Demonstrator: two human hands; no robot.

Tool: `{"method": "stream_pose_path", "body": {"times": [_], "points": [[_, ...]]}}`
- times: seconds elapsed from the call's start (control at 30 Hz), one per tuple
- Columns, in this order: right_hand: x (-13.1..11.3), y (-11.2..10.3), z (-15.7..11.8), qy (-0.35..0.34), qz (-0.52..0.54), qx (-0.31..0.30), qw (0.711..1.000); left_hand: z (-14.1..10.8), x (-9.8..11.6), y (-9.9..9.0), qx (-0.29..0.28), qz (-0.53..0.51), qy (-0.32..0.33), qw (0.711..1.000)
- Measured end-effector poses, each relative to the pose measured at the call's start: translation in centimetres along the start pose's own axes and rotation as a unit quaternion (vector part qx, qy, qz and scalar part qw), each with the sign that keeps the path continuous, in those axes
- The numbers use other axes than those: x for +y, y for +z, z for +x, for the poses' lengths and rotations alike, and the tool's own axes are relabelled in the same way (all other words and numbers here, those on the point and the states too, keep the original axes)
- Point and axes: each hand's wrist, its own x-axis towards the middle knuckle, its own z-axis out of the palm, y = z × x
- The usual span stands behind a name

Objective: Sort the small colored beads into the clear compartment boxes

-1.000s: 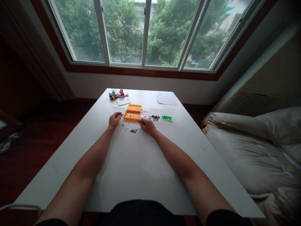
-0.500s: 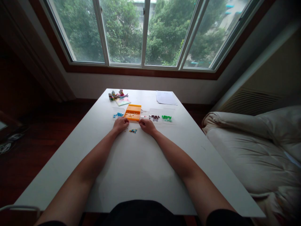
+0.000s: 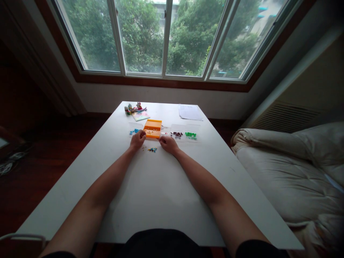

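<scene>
An orange box [image 3: 153, 128] with its lid folded back holds several small pale pieces. My left hand [image 3: 138, 140] is at its near left corner, fingers pinched together; anything between them is too small to make out. By the near right corner rests my right hand [image 3: 168, 143], its fingers curled closed, and what they may hold is hidden. Between and just in front of both hands lies a small pile of blue, yellow and dark pieces [image 3: 152, 149]. A few tiny tan pieces [image 3: 144, 148] are scattered beside my left hand.
Clear boxes hold blue pieces [image 3: 134, 131], dark brown pieces [image 3: 177, 134] and green pieces [image 3: 190, 135]. Small figures [image 3: 131, 108] and a pastel card [image 3: 141, 115] sit at the back left of the white table [image 3: 161, 193]. Paper sheets [image 3: 190, 111] lie back right.
My left hand has lifted slightly and moved up toward the box's left side, uncovering the tiny tan pieces. My right hand stays in nearly the same place.
</scene>
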Motion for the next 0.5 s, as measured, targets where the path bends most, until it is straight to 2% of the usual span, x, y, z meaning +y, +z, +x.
{"method": "stream_pose_path", "body": {"times": [0.17, 0.37, 0.5], "points": [[0.05, 0.0, -0.03, -0.003, -0.003, 0.002, 1.0, 0.35, -0.73, 0.53, 0.002, -0.107, -0.025, 0.994], [-0.15, -0.15, -0.08, 0.001, -0.008, -0.001, 1.0, 0.59, -0.59, 0.72, -0.006, -0.249, -0.081, 0.965], [-0.03, -0.06, -0.06, 0.0, -0.009, -0.003, 1.0, 0.71, -0.71, 0.58, -0.012, -0.241, -0.079, 0.967]]}}
